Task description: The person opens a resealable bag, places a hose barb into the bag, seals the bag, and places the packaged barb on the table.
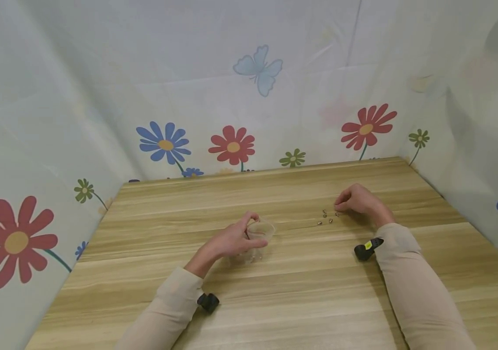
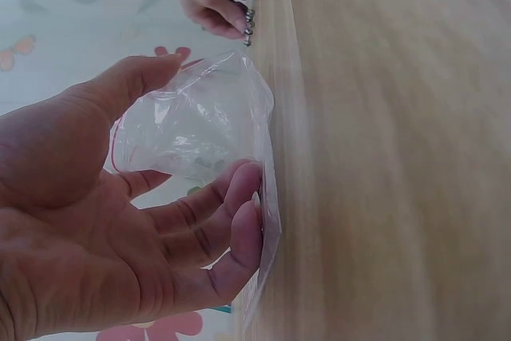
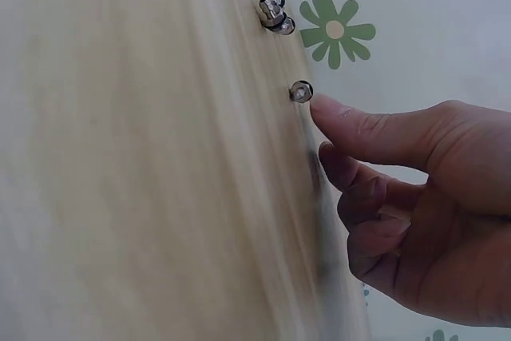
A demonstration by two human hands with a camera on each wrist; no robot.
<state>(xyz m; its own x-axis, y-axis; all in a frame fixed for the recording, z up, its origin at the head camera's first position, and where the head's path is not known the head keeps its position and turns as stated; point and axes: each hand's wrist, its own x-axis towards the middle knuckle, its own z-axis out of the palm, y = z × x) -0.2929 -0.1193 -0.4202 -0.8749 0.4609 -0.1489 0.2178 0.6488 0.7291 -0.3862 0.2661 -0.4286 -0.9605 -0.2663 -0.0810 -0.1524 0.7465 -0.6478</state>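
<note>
Flowered backdrop (image 1: 196, 87) behind wooden table (image 1: 292, 296)

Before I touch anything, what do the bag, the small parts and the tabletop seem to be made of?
Bag: thin, glossy clear plastic film, judging by its see-through creases and highlights.
Small parts: probably metal, silvery and polished, as bright glints suggest; coated plastic stays possible.
Tabletop: wood-look, with low sheen and streaked grain; real wood or laminate, I cannot tell.

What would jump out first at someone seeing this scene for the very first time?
Probably the bold red and blue flowers on the pale backdrop around the wooden table. Next, near the table's middle, the left hand holds a clear plastic bag, while the right hand is beside small metal parts on the tabletop.
</note>
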